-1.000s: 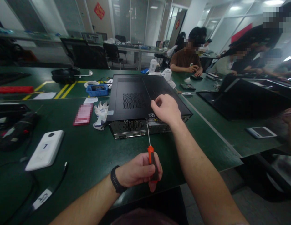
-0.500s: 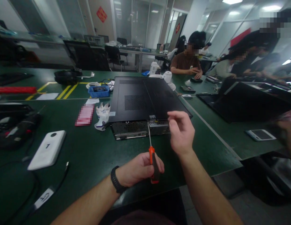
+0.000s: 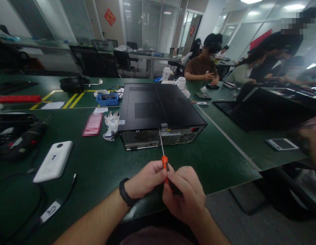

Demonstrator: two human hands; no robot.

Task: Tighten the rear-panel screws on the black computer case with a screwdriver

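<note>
A black computer case (image 3: 147,95) lies flat on the green table, its rear panel with ports and a fan grille facing me. The orange and black screwdriver (image 3: 165,160) points away from me, its shaft reaching the upper edge of that panel near the middle; the exact tip contact is too small to make out. My left hand (image 3: 151,178), with a black wristband, is closed around the handle's front part. Behind it, my right hand (image 3: 186,194) is closed on the rear of the same handle, hiding its end.
Left of the case are a white glove (image 3: 112,126), a blue bin (image 3: 107,99), a white power bank (image 3: 54,161) and a cable (image 3: 67,194). To the right lie a phone (image 3: 282,144) and a large black panel (image 3: 275,109). Other people sit and stand beyond, one arm at the right edge.
My right hand has come down from beside the case's rear panel and closed on the screwdriver's handle. My left hand has stayed on the handle.
</note>
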